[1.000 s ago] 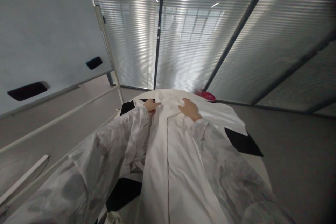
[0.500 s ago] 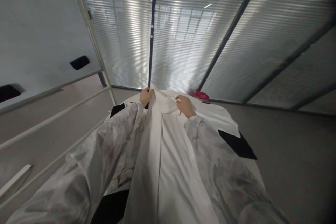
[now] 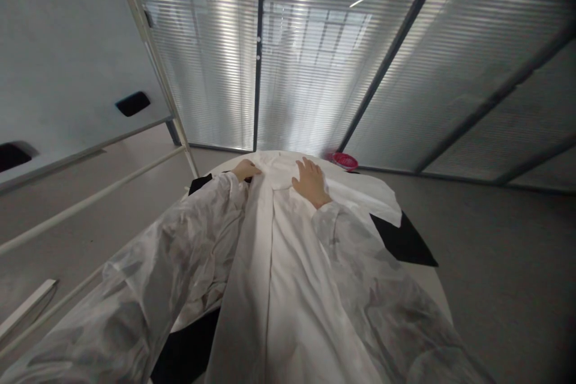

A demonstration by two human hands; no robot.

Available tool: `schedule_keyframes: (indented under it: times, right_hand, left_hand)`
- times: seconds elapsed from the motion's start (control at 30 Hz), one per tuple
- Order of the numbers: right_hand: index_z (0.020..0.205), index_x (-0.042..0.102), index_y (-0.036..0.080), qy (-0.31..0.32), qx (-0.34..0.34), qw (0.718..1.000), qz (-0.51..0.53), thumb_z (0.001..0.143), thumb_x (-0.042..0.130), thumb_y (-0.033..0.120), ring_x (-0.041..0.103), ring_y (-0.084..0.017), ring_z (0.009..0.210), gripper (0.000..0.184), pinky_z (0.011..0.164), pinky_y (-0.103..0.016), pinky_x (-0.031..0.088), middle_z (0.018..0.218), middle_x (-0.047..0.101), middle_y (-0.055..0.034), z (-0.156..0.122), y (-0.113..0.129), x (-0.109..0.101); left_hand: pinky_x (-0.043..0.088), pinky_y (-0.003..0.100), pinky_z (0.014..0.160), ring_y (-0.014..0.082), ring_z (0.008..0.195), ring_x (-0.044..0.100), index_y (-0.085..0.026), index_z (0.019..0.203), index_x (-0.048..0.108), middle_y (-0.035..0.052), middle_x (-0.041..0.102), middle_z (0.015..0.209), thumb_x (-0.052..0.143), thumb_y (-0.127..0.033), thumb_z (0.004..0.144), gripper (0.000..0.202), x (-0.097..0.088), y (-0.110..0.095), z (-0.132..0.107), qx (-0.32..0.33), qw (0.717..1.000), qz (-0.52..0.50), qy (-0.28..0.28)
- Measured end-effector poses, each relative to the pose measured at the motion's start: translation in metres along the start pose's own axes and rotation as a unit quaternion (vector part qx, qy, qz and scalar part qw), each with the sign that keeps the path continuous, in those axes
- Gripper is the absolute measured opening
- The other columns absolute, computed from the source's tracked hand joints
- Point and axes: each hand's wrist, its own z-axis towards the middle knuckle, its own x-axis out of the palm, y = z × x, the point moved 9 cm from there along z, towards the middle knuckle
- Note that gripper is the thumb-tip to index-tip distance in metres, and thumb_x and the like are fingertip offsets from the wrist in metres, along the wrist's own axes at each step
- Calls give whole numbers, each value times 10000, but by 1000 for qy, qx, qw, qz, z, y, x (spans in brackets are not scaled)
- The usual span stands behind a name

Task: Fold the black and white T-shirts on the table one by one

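A long white garment (image 3: 288, 264) lies stretched along a round table with a white and black top (image 3: 405, 240). My right hand (image 3: 308, 182) lies flat on the garment's far end near the collar, fingers spread. My left hand (image 3: 245, 170) rests at the collar's left edge, its fingers closed on the fabric. Both my arms wear crinkled translucent white sleeves.
A red round object (image 3: 345, 161) sits at the table's far edge. A whiteboard on a metal frame (image 3: 81, 72) stands to the left. Glass walls with blinds (image 3: 315, 54) run behind the table. Grey floor (image 3: 504, 252) lies to the right.
Half a second ago both hands held the collar lifted off the table. The collar is now down, and my right hand has opened flat on it.
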Motion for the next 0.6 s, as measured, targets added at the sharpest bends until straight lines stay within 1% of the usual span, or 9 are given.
schedule_keyframes:
  times: [0.03, 0.1, 0.17, 0.23, 0.33, 0.43, 0.47, 0.53, 0.6]
  right_hand:
    - [1615, 511, 166, 9, -34, 999, 1, 999, 634, 349, 411, -382, 1600, 654, 1333, -574, 271, 1761, 424, -190, -2, 11, 1]
    - [1584, 563, 207, 48, -86, 995, 7, 1046, 594, 392, 426, -337, 1597, 570, 1351, -558, 240, 1738, 480, -146, -5, 28, 8]
    - [1555, 600, 230, 93, -98, 991, 6, 1079, 557, 453, 457, -329, 1578, 527, 1346, -568, 249, 1706, 530, -130, -7, 35, 18]
    - [1558, 603, 204, 113, -85, 990, -3, 1100, 517, 477, 449, -350, 1587, 540, 1339, -590, 253, 1709, 523, -149, -8, 33, 24]
    - [1595, 569, 156, 104, -69, 992, -20, 1122, 476, 457, 404, -372, 1618, 569, 1344, -605, 231, 1736, 477, -180, -8, 24, 28]
    - [1615, 550, 184, 94, -60, 993, -41, 1130, 471, 493, 395, -371, 1624, 580, 1340, -604, 234, 1744, 467, -170, -11, 12, 31]
    - [1620, 545, 195, 94, -56, 993, -43, 1130, 469, 534, 403, -374, 1618, 601, 1334, -602, 248, 1744, 468, -168, -13, 7, 32]
    - [1633, 531, 194, 101, -46, 993, -40, 1123, 452, 628, 425, -377, 1602, 674, 1317, -586, 292, 1745, 466, -172, -18, -4, 34]
    - [1644, 515, 166, 108, -43, 993, -32, 1116, 419, 691, 445, -368, 1590, 751, 1303, -545, 330, 1742, 466, -186, -24, -17, 34]
  left_hand:
    - [532, 326, 780, 214, 775, 653, -110, 830, 725, 58, 674, 734, 815, -217, 838, 141, 0, 3, 0, -6, 1000, 12, -2]
    - [515, 311, 815, 221, 831, 667, -117, 840, 740, 65, 707, 784, 775, -217, 854, 106, -3, 6, 2, -12, 999, 37, -20]
    - [492, 299, 867, 231, 934, 677, -124, 906, 760, 81, 754, 894, 738, -230, 883, 111, -9, 3, 5, -5, 997, 61, -51]
    - [474, 290, 911, 236, 1030, 675, -124, 997, 768, 105, 783, 1014, 702, -251, 927, 159, -14, 1, 7, 0, 993, 84, -77]
    - [469, 296, 968, 254, 1125, 679, -100, 1126, 754, 168, 789, 1165, 690, -246, 954, 234, -18, -1, 8, 1, 989, 115, -92]
    - [460, 352, 1090, 316, 1285, 651, -77, 1282, 714, 247, 713, 1397, 746, -247, 933, 389, -14, -3, 1, 14, 986, 142, -90]
    - [443, 383, 1146, 341, 1354, 622, -87, 1336, 698, 254, 668, 1478, 763, -278, 937, 448, -9, -7, -6, 40, 983, 158, -85]
    - [383, 442, 1254, 373, 1481, 543, -127, 1436, 662, 231, 577, 1613, 757, -384, 972, 538, 10, -24, -30, 145, 966, 206, -62]
    - [304, 480, 1334, 369, 1577, 460, -172, 1541, 603, 186, 497, 1709, 675, -522, 1035, 620, 39, -40, -70, 283, 923, 261, -15]
